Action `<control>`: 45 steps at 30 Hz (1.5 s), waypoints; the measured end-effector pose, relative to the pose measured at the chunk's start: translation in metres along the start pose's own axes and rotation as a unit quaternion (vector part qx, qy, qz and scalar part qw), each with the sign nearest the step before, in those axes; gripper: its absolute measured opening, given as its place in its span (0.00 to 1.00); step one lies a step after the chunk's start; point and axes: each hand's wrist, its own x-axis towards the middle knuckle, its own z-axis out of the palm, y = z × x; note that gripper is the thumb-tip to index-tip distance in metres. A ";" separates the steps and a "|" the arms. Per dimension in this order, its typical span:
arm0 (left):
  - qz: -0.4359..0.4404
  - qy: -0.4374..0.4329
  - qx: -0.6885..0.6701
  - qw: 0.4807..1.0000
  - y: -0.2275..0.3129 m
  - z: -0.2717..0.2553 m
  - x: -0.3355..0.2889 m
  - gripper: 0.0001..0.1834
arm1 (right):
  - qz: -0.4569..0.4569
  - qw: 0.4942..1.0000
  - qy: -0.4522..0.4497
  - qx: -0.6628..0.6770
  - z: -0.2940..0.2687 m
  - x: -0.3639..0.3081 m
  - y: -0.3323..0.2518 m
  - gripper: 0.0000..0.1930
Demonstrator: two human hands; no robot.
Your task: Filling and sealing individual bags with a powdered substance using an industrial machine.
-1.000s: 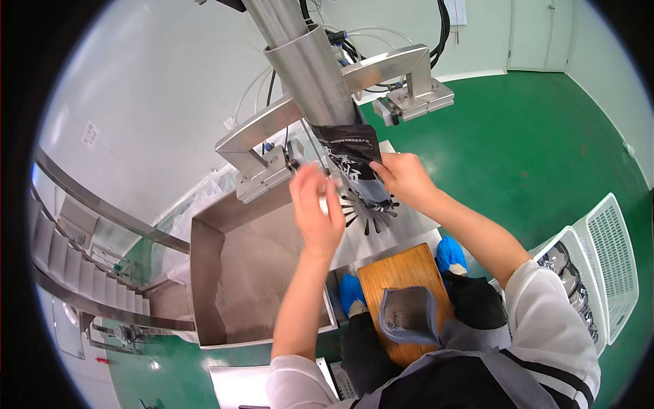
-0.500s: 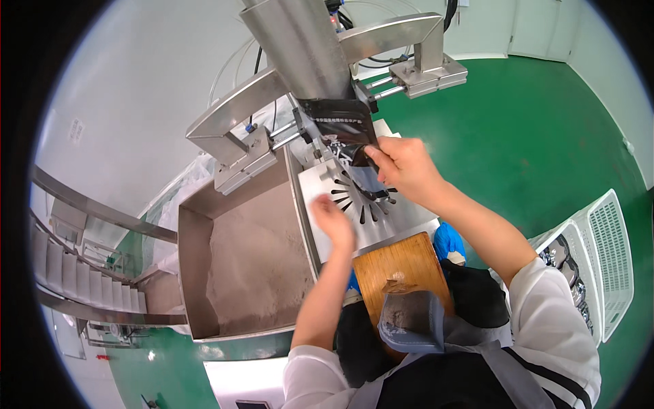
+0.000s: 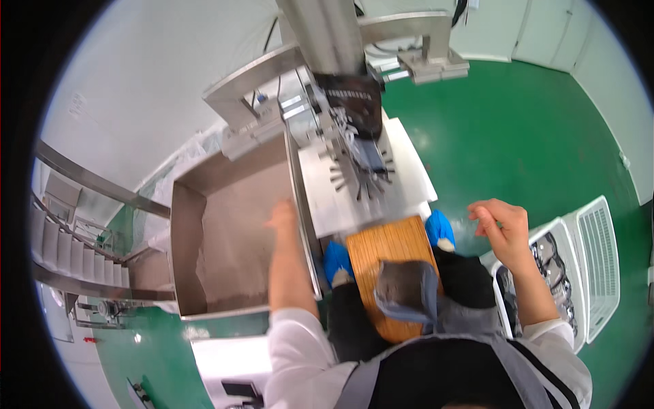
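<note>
A black pouch (image 3: 357, 109) hangs from the lower end of the steel filling tube (image 3: 325, 41), above a slotted metal plate (image 3: 313, 194). Neither of my hands touches it. My left hand (image 3: 285, 215) is over the steel bin (image 3: 189, 238) of brown powder (image 3: 238, 238); motion smears its fingers, so what they do cannot be made out. Out to the right, my right hand (image 3: 505, 232) is in the air near a white plastic basket (image 3: 579, 273). Its fingers are loosely bent and apart from the thumb, with nothing seen between them.
A wooden board (image 3: 381, 242) lies between my legs, with a grey scoop-like container (image 3: 402, 286) over it. Blue shoe covers (image 3: 439, 228) flank the board. Dark shiny pouches (image 3: 548, 259) fill the basket. Steel clamp arms (image 3: 402, 28) extend beside the tube. A curved metal rail (image 3: 102, 180) stands left.
My right hand has let go of the black pouch and swung right toward the basket. My left hand has moved left over the powder bin. The pouch stays on the tube.
</note>
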 end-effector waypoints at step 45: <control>0.212 -0.215 -0.480 0.824 0.084 -0.010 -0.370 0.27 | -0.364 0.894 -0.184 -0.188 0.023 -0.093 -0.042 0.10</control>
